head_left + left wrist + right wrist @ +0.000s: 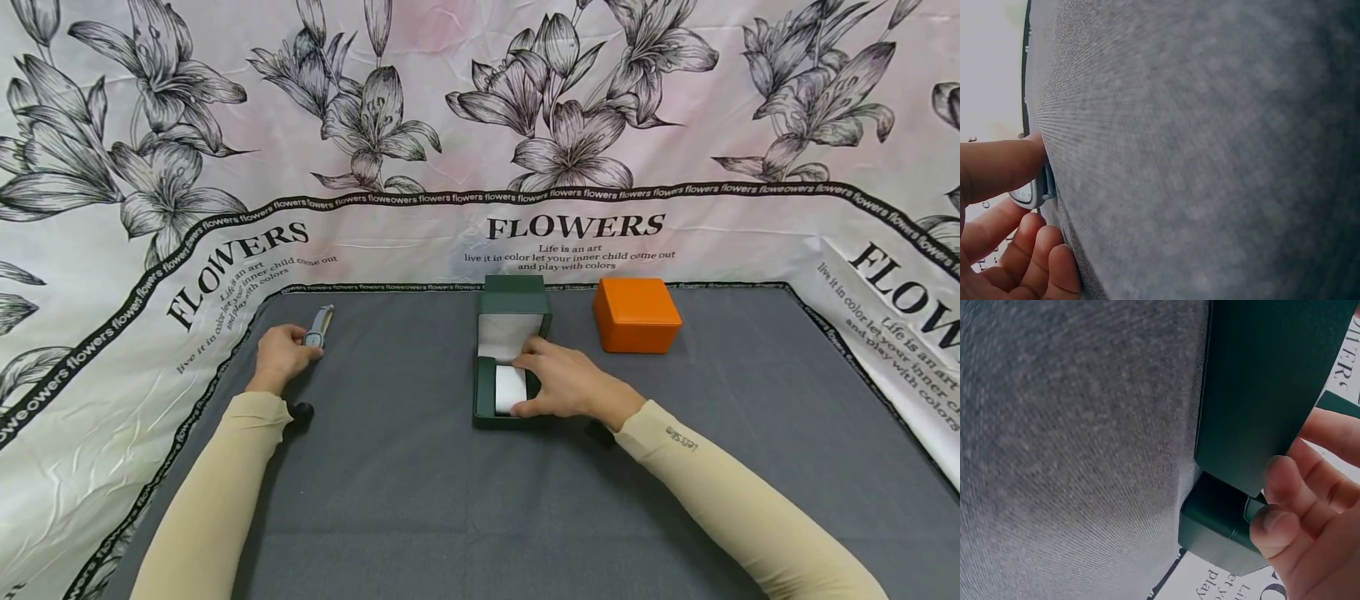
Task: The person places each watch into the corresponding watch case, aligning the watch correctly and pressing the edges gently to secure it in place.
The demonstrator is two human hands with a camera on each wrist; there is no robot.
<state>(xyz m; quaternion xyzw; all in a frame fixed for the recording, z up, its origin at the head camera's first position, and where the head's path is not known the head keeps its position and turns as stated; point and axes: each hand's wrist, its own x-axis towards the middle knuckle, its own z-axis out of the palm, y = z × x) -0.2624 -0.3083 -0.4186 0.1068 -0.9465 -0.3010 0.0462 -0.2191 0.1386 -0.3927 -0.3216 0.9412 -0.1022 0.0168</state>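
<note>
An open dark green box (pixel 513 312) stands mid-table with its lid upright and a white cushion (pixel 508 388) in its base. My right hand (pixel 527 385) reaches into the base, thumb in front of the cushion and fingers behind it, gripping it. In the right wrist view my fingertips (pixel 1280 515) curl against the green box (pixel 1260 387). At the far left, my left hand (pixel 309 347) pinches a watch (pixel 318 327) with a pale grey-blue strap, which lies on the cloth. The left wrist view shows the watch's face (pixel 1023 194) beside my thumb (pixel 997 165).
A shut orange box (pixel 636 314) sits just right of the green box. The table is covered by a grey cloth (pixel 420 483). A flower-printed sheet (pixel 480 125) rises behind it and drapes along both sides.
</note>
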